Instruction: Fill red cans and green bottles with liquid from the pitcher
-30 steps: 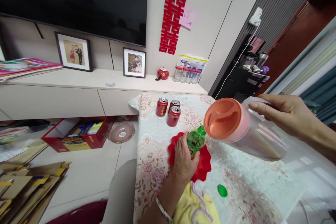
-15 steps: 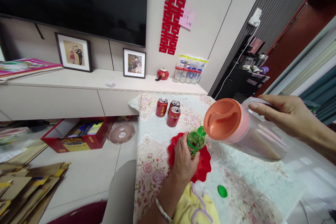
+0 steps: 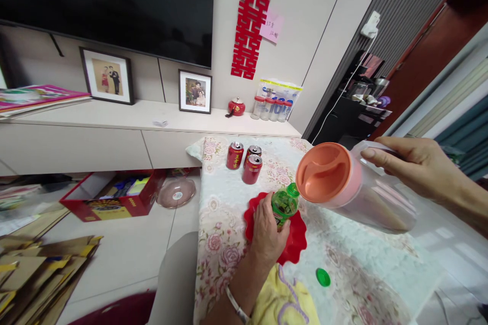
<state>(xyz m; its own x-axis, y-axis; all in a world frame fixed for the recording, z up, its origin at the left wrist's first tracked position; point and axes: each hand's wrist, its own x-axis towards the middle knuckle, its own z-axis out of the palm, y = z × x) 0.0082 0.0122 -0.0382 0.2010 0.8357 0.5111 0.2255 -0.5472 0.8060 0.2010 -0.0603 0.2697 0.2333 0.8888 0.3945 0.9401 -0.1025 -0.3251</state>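
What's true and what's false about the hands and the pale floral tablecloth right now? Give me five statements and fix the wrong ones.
1. The left hand grips a green plastic bottle. True.
2. The right hand holds a blue ceramic mug. False: it holds a translucent plastic jug with an orange lid.
3. Three red metal cans stand on the pale floral tablecloth. True.
4. The round green cap is on the bottle. False: it lies on the tablecloth.
5. A red, wavy-rimmed plate lies beneath the left hand. True.
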